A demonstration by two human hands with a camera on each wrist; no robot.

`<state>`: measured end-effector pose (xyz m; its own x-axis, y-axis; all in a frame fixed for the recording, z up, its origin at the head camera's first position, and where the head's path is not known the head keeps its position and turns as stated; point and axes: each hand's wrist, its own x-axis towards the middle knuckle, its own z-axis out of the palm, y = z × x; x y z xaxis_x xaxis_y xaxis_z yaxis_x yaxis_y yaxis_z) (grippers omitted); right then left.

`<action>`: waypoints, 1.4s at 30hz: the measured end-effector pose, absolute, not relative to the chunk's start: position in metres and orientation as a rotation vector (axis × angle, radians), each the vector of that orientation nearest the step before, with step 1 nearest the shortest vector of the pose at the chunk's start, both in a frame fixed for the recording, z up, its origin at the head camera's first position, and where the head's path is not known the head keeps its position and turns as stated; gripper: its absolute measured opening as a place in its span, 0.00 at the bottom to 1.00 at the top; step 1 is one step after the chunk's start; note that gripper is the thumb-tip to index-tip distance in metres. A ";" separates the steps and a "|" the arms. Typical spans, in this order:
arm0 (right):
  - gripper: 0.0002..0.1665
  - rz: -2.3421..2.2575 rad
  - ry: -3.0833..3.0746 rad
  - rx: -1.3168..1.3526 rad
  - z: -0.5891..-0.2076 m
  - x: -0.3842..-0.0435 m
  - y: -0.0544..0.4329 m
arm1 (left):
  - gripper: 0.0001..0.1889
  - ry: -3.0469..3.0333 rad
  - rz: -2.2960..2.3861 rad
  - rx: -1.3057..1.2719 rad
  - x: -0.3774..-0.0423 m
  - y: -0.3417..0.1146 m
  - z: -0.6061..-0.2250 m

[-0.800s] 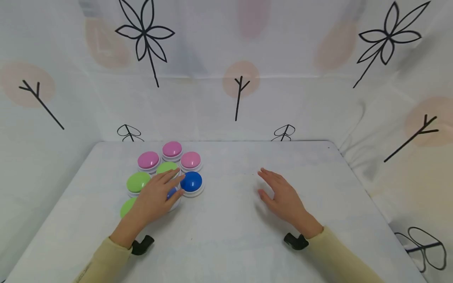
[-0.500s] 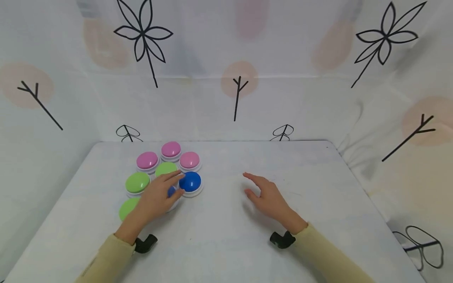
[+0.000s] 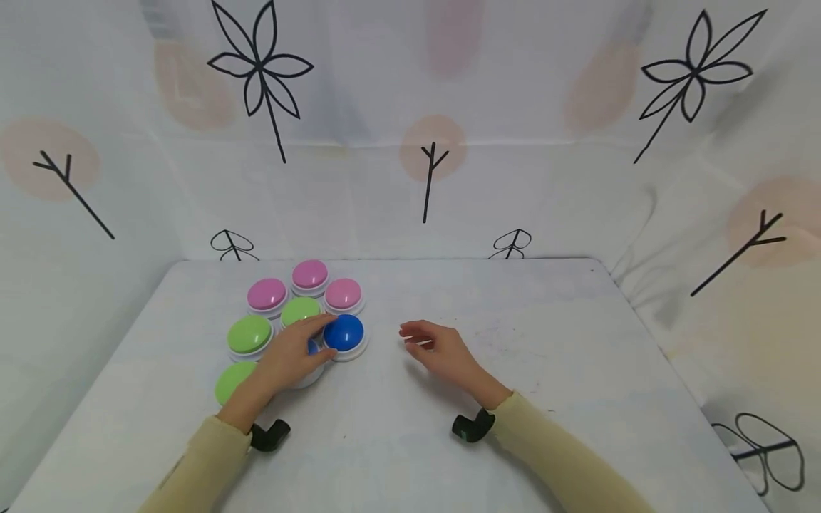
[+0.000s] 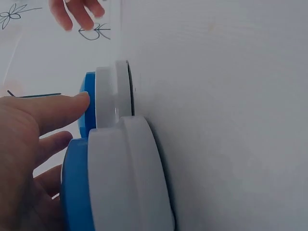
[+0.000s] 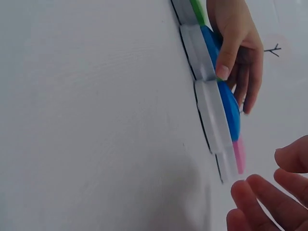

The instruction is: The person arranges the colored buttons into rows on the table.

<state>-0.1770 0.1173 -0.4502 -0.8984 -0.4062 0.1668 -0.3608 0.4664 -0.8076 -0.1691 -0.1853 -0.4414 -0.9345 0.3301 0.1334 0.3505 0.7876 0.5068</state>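
Observation:
My left hand [image 3: 287, 358] hovers over a cluster of dome push buttons with white bases. Its thumb and fingertips are at the left edge of a blue push button [image 3: 345, 333], thumb at the near side and forefinger at the far side. Below the palm, mostly hidden, is a second blue push button [image 4: 78, 185]. In the left wrist view the thumb [image 4: 72, 107] overlaps the farther blue dome. To the right of the cluster, my right hand [image 3: 442, 353] hangs above the table with fingers loosely bent, holding nothing.
Three pink push buttons [image 3: 311, 274] stand at the back of the cluster. Three green push buttons [image 3: 249, 334] run along its left and middle, one partly behind the left wrist. The white table [image 3: 385, 456] ends at a cloth wall [image 3: 359, 192] with plant drawings.
My right hand has moved left toward the blue push button, its fingers bending more. The left hand has shifted slightly right, its thumb and forefinger now nearer that button. The buttons stay put.

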 end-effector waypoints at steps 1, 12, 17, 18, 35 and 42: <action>0.20 -1.440 2.638 -0.686 -0.451 -0.178 0.112 | 0.33 -2.937 -0.838 -0.560 -0.169 -0.185 -0.441; 0.27 -1.464 2.494 -0.676 -0.461 -0.189 0.068 | 0.33 -3.002 -0.824 -0.467 -0.173 -0.180 -0.442; 0.30 -1.466 2.511 -0.693 -0.468 -0.196 0.058 | 0.33 -2.997 -0.789 -0.541 -0.175 -0.179 -0.442; 0.30 -1.463 2.509 -0.688 -0.468 -0.197 0.056 | 0.33 -2.994 -0.784 -0.555 -0.175 -0.178 -0.442; 0.33 -1.428 2.516 -0.732 -0.477 -0.201 0.053 | 0.32 -3.006 -0.772 -0.563 -0.178 -0.176 -0.438; 0.32 -1.440 2.503 -0.694 -0.472 -0.200 0.053 | 0.31 -3.019 -0.780 -0.548 -0.177 -0.174 -0.434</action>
<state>-0.2003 0.0527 -0.4717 -0.8769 -0.4738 0.0812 -0.3084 0.4249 -0.8511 -0.1769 -0.1740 -0.4337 -0.9397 0.3362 0.0625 0.3244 0.8186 0.4740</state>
